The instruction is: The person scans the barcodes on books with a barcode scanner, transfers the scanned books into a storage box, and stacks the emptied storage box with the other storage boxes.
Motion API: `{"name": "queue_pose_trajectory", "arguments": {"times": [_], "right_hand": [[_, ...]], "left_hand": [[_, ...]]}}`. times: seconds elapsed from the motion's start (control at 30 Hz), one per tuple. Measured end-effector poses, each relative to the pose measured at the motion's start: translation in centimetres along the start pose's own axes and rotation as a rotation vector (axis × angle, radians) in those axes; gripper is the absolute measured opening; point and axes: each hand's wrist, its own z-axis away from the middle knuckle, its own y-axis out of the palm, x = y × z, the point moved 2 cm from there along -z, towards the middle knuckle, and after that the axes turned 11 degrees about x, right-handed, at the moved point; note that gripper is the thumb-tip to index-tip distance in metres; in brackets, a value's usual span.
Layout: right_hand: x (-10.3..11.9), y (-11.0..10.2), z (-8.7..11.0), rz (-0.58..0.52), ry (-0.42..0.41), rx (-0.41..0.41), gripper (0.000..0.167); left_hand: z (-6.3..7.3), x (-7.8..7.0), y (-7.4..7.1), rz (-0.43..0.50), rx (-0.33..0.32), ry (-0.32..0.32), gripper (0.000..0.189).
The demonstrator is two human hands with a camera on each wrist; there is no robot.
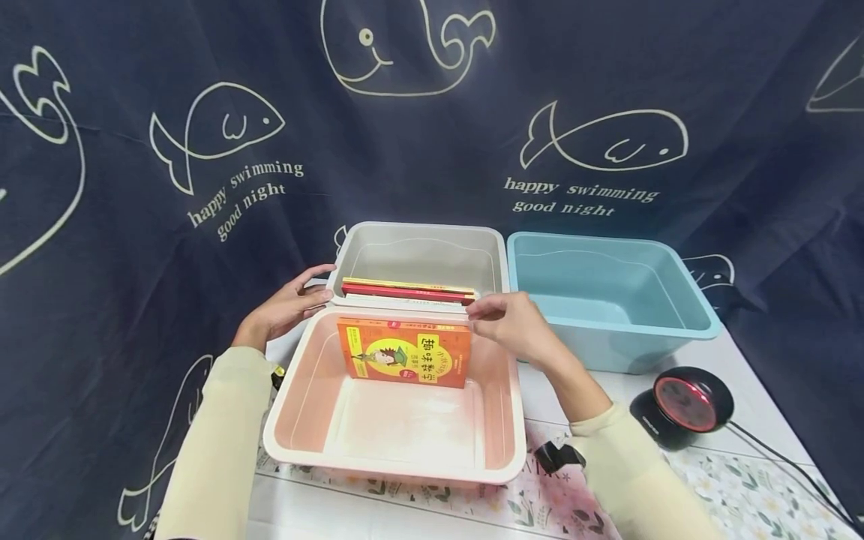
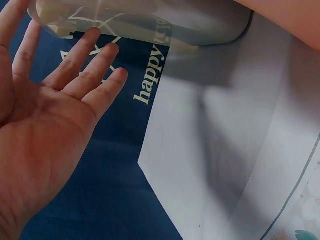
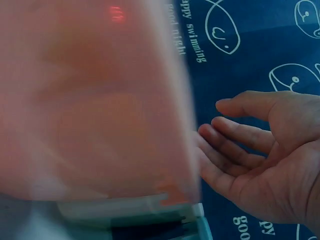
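My left hand is at the left side of the grey bin. In the left wrist view its fingers are spread and straight, with fingertips at the bin's translucent-looking wall. My right hand hovers by the right end of the books, where the grey and pink bins meet. Its fingers are loosely bent with nothing between them in the right wrist view. An orange children's maths book stands on its long edge in the pink bin. Red, yellow and white books stand in the grey bin.
A blue bin stands to the right of the grey one. In front of it sits a black round device with a red-lit face and a cable. A dark curtain with whale and fish drawings hangs behind the white table.
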Motion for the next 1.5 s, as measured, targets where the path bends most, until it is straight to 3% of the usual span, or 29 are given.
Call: {"name": "queue_pose_trajectory", "arguments": {"times": [0.23,0.87,1.27,1.5], "right_hand": [[-0.9,1.2,0.0,-0.017,-0.036,-0.023,0.023],[-0.9,2.6,0.1,-0.015,-0.017,-0.067,0.026],[-0.2,3.4,-0.6,0.178,-0.001,-0.059,0.026],[0.0,4.6,-1.4,0.167,0.026,0.005,0.020]], "left_hand": [[0.0,0.2,-0.2,0.030,0.002,0.012,0.069],[-0.1,-0.1,0.2,0.033,0.000,0.006,0.070],[0.0,0.2,-0.2,0.046,0.006,0.036,0.069],[0.0,0.0,0.3,0.065,0.023,0.046,0.069]]}}
